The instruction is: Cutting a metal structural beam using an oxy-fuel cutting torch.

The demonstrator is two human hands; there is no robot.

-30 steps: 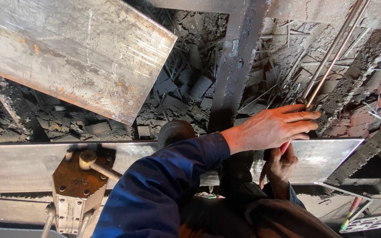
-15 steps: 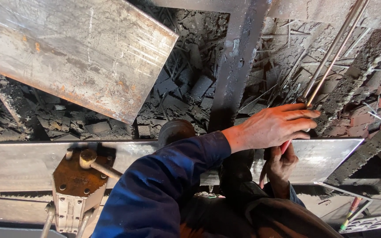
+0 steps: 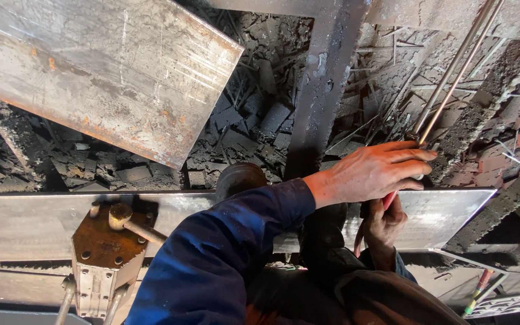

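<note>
My left hand (image 3: 368, 174), in a dark blue sleeve, reaches across to the right and lies flat, fingers straight, over the lower end of two thin metal tubes (image 3: 452, 78). The tubes run up to the top right. Just beneath it my right hand (image 3: 383, 225) is closed around a red handle (image 3: 388, 200), most of which is hidden by both hands. Both hands hover over the right end of a long flat steel plate (image 3: 446, 216) that crosses the view.
A large rusty steel plate (image 3: 91, 78) lies tilted at the upper left. A dark steel bar (image 3: 323, 84) runs up the middle over a bed of black slag and scrap (image 3: 248, 120). A rusty bracket with a bolt (image 3: 103, 241) sits at the lower left.
</note>
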